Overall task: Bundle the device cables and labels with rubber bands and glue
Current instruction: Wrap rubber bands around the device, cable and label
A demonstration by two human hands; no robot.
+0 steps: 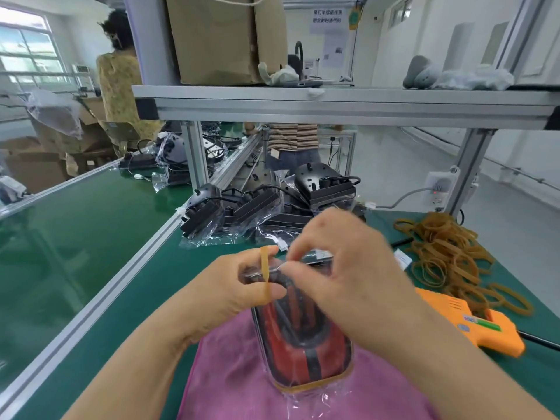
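Red device (303,338): bagged, lying on pink cloth (236,374) at the near worktop (145,298) edge.
Left grip (230,286): fingers curled round the device's far end; rubber band (266,274) looped over thumb and forefinger.
Right grip (342,262): thumb and fingers pinching the plastic bag (303,400) beside the band.
Right edge: loose band pile (448,253), orange glue gun (472,322) just nearer.

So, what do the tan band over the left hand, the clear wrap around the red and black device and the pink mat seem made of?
The tan band: likely rubber, matte, stretched across the left hand. The clear wrap on the red and black device: plastic film, glossy, crinkled. The pink mat: probably cloth, matte, finely ribbed.
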